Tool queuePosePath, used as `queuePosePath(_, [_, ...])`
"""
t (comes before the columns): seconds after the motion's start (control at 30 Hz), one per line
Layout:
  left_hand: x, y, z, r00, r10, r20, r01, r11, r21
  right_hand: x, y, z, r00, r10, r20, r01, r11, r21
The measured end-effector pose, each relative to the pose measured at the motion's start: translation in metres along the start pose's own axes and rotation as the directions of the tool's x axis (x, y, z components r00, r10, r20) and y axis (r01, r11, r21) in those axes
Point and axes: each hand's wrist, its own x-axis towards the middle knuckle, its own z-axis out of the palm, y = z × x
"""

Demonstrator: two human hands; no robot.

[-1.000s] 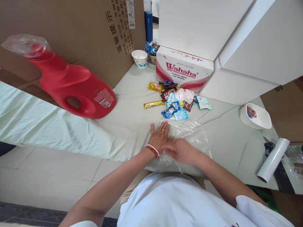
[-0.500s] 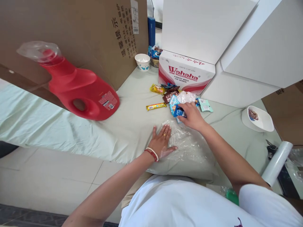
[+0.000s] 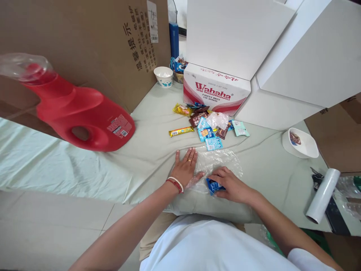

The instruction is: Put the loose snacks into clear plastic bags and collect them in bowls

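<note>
Blue packet is at the film, not wrapped in it, right hand with fingers closed round it — left hand flat at film's edge, fingers spread, gripping nothing — other snacks lie near box.

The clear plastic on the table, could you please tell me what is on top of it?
The right hand holds a blue packet over the clear plastic, perhaps touching it. The left hand lies flat at its left edge. What the hands and packet cover cannot be seen.

Left grip flat, palm down, thumb out toward the curled, knuckles-up right grip
</note>
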Motion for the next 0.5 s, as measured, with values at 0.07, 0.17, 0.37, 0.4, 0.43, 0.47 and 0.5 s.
queuePosePath(0.07, [0.0, 0.0, 0.001, 1.0, 0.003, -0.001, -0.003, 1.0, 0.004, 0.031, 0.011, -0.027, 0.999, -0.04, -0.032, 0.04, 0.999, -0.003])
queuePosePath(0.17, [0.0, 0.001, 0.001, 1.0, -0.003, 0.009, 0.003, 1.0, 0.011, 0.104, 0.03, -0.064, 0.973, 0.022, -0.23, -0.067, 0.979, -0.194])
queuePosePath(0.37, [0.0, 0.003, -0.004, 1.0, -0.012, 0.027, 0.011, 1.0, 0.021, 0.211, 0.063, -0.084, 0.983, -0.05, -0.178, -0.039, 0.885, -0.465])
queuePosePath(0.4, [0.0, 0.003, -0.004, 1.0, -0.014, 0.019, 0.013, 1.0, 0.019, 0.21, 0.069, -0.082, 0.984, -0.058, -0.168, -0.029, 0.879, -0.475])
queuePosePath(0.43, [-0.001, 0.003, -0.004, 1.0, -0.014, 0.009, 0.013, 1.0, 0.014, 0.204, 0.076, -0.079, 0.983, -0.058, -0.175, -0.034, 0.877, -0.479])
queuePosePath(0.47, [-0.001, 0.003, -0.003, 1.0, -0.012, -0.002, 0.012, 1.0, 0.005, 0.195, 0.084, -0.077, 0.98, -0.049, -0.195, -0.051, 0.877, -0.477])
queuePosePath(0.5, [-0.001, 0.003, -0.003, 1.0, -0.009, -0.012, 0.009, 1.0, -0.006, 0.184, 0.093, -0.077, 0.976, -0.037, -0.217, -0.071, 0.88, -0.47])
